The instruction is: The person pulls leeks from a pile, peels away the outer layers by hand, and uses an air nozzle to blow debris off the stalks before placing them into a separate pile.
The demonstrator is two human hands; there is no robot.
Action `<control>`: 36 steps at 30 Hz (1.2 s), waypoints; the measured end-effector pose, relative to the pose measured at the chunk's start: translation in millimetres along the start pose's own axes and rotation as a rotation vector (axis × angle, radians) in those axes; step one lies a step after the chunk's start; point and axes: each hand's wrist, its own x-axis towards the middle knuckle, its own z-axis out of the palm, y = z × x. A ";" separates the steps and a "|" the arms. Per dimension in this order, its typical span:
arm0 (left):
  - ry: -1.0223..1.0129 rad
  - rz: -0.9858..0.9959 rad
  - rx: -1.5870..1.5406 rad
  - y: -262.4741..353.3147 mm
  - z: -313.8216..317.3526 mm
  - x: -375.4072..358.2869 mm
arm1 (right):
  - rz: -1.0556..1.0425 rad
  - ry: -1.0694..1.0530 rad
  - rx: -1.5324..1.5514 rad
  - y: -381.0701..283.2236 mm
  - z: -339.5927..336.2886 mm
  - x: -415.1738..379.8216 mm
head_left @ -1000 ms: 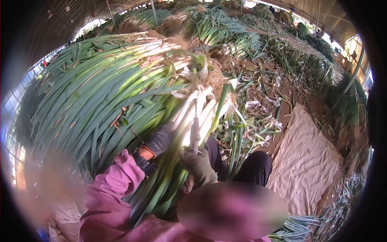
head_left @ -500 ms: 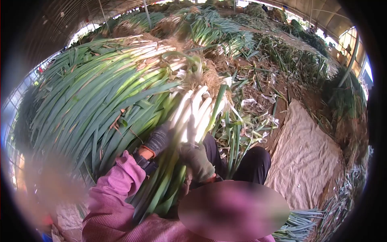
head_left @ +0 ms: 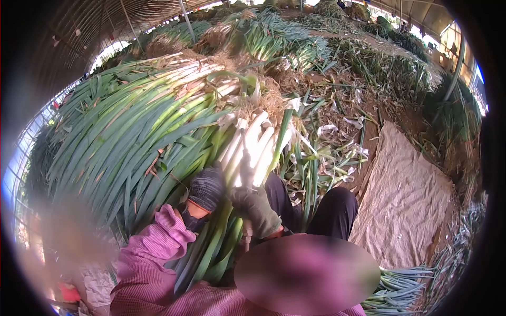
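Observation:
Across my lap lies a bunch of large green onions, white stalks and roots pointing away from me, green leaves running back under my arms. My left hand, in a dark grey knitted glove, is curled against the left side of the bunch; its fingertips are hidden. Wrapped over the stalks from the right is my right hand, in a grey-green glove. Both hands are closed on the bunch where white turns to green. A big pile of green onions lies beside it on the left.
More onion heaps stand farther back. Peeled skins and leaf scraps litter the soil ahead on the right. A wrinkled beige cloth covers the ground to my right, with cleaned onions near its lower end.
My left hand has turned slightly at the wrist while staying against the bunch. My right hand has shifted a little to the left. The view has tilted slightly.

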 end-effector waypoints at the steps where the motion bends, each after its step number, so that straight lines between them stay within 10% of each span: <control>1: 0.010 0.004 -0.001 0.3 -1.8 -0.5 | 0.010 -0.008 0.007 -1.8 0.2 -2.2; 12: 0.286 0.110 -0.296 1.0 -20.7 -0.9 | -0.166 0.042 -0.029 -14.2 2.7 -27.8; 20: 0.089 0.084 -0.427 12.9 -18.4 23.9 | -0.144 0.014 -0.233 -11.4 -18.4 -23.7; 27: 0.114 0.158 -0.477 -0.1 1.7 40.2 | -0.180 0.373 0.013 -7.9 -42.8 -9.0; 36: -0.361 0.028 -0.971 -2.1 -14.4 63.3 | 0.112 0.736 -0.120 105.2 -179.5 51.0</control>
